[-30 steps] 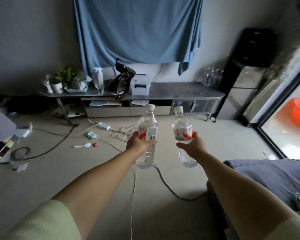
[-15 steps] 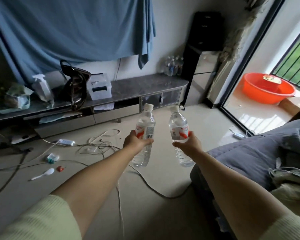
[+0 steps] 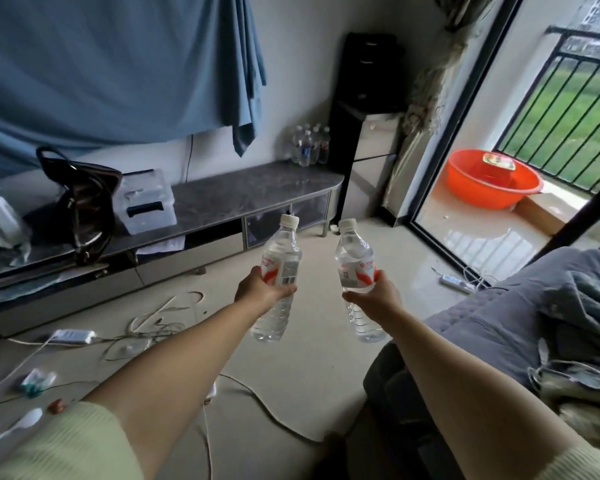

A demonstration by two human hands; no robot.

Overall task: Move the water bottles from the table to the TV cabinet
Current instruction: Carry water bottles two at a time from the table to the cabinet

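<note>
Head view: left hand [image 3: 260,292] and right hand [image 3: 378,297] each grasp a water bottle [image 3: 278,271], best kept upright and apart approaching the TV cabinet [image 3: 257,192].

no wording can be read anywhere. the left bottle [image 3: 278,271] has a red and white label with small print and a code patch, too blurred to make out. the right bottle [image 3: 355,268], just beside the left bottle, carries red lettering, equally illegible.
</note>
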